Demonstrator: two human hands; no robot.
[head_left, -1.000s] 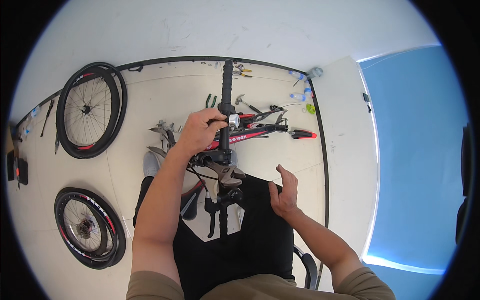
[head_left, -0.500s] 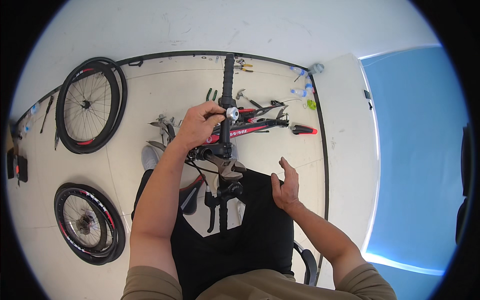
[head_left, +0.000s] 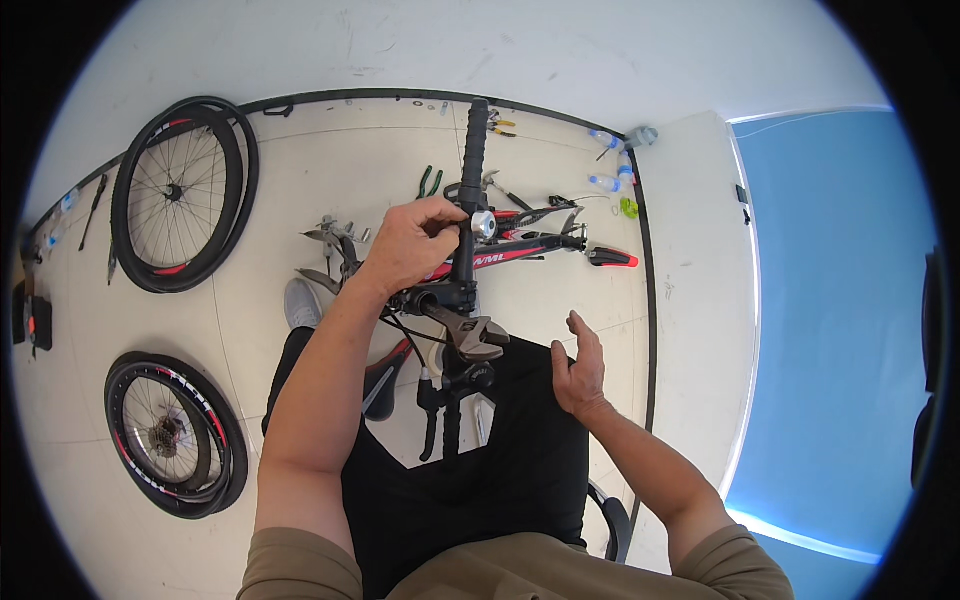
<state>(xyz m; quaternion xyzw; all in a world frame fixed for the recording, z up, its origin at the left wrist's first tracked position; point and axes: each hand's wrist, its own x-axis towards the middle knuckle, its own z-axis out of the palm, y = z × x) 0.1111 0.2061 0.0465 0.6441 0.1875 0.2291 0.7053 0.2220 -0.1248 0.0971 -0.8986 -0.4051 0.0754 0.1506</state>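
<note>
While my left hand (head_left: 415, 240) bends over the straight black handlebar with its ribbed rubbery cover (head_left: 476, 145), its thumb and forefinger sit close together at the left edge of the small silver, dome-shaped metal bell (head_left: 483, 224). That grip is narrow, but my knuckles hide the contact, so I cannot tell whether it closes on the bell, its mount or just the bar. My right hand (head_left: 582, 375) is spread and holds nothing, thumb apart from the fingers, beside my black-trousered thigh (head_left: 540, 400).

The bell lies against the right side of the handlebar, just short of the ribbed cover. I judge it light and hard, its polished dome likely slick under a fingertip and easy to scuff, so I would take it low around the rim or by the mount rather than over the crown. The handlebar should feel stiff and much heavier, with the bike behind it; its ribbed part promises the surest hold. Nearer me, a heavy-looking grey steel adjustable wrench (head_left: 478, 335) juts across by the stem, a hard edge I would keep my wrist clear of.
</note>
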